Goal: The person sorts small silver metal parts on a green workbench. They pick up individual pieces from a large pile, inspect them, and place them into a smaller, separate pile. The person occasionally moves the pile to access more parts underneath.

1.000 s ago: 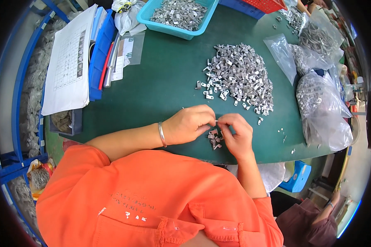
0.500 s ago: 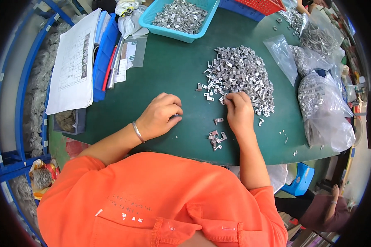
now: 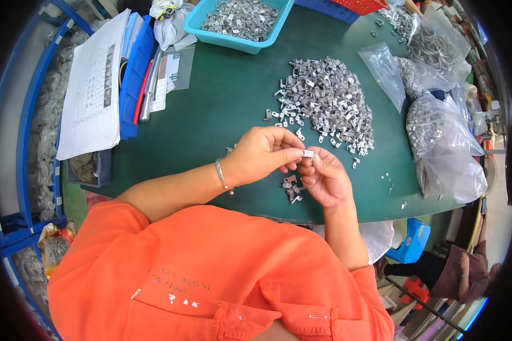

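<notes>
A small silver metal bracket (image 3: 308, 154) is pinched between both my hands, close in front of the pile. The thumb and fingertips of my left hand (image 3: 264, 154) press on its left end. My right hand (image 3: 329, 181) grips its other end, fingers curled and palm partly turned up. Just beyond my hands lies a large heap of like metal brackets (image 3: 330, 105), with a few strays along its near edge. A smaller group of brackets (image 3: 292, 190) rests nearer to me, partly hidden by my right hand. A bit of metal shows behind my left wrist.
On the green table (image 3: 222, 96), a turquoise basket (image 3: 256, 46) full of brackets stands at the back. Clear bags of metal parts (image 3: 429, 131) line the right side. At left are a blue file holder (image 3: 135, 85), paper sheets (image 3: 91, 91) and pens. A person (image 3: 458, 273) stands at right.
My left hand has moved right and my right hand has come back from the heap's edge. They now meet at one bracket. The view has shifted slightly.
</notes>
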`<act>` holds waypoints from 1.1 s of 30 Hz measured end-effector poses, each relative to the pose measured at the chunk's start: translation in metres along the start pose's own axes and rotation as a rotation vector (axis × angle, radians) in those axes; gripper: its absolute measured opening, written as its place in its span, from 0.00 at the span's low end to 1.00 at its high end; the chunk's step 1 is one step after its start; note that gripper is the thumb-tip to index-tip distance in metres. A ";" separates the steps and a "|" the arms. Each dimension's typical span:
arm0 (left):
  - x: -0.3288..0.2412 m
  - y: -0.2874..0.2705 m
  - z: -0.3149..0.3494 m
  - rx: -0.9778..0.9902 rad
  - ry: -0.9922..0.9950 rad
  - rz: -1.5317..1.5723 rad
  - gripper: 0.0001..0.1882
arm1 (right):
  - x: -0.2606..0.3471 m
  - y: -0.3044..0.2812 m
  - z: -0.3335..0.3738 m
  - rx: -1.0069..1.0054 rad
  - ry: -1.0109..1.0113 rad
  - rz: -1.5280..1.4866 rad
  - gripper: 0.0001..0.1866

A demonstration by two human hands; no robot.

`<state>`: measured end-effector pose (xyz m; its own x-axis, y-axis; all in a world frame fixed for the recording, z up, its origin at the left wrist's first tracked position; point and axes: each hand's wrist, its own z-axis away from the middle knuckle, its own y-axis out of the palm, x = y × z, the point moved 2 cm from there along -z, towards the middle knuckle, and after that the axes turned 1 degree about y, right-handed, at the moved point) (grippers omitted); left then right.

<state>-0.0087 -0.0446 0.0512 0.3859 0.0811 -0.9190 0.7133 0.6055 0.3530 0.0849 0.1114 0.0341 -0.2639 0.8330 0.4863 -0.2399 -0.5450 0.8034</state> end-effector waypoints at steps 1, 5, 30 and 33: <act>0.000 0.000 0.000 0.012 -0.003 0.000 0.09 | -0.001 -0.001 0.000 -0.021 -0.030 0.072 0.08; 0.000 -0.008 0.000 -0.042 0.059 -0.008 0.07 | 0.003 0.012 0.000 -0.200 -0.568 1.357 0.04; 0.002 -0.021 -0.020 0.069 -0.039 -0.375 0.14 | 0.001 0.035 -0.022 -0.187 -1.012 1.653 0.05; 0.006 -0.020 -0.020 0.044 0.072 -0.250 0.11 | 0.001 0.039 -0.014 -0.270 -0.936 1.518 0.04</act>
<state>-0.0329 -0.0406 0.0354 0.1531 -0.0097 -0.9882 0.8064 0.5793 0.1192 0.0619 0.0892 0.0609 0.1614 -0.6347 0.7558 -0.4715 -0.7223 -0.5059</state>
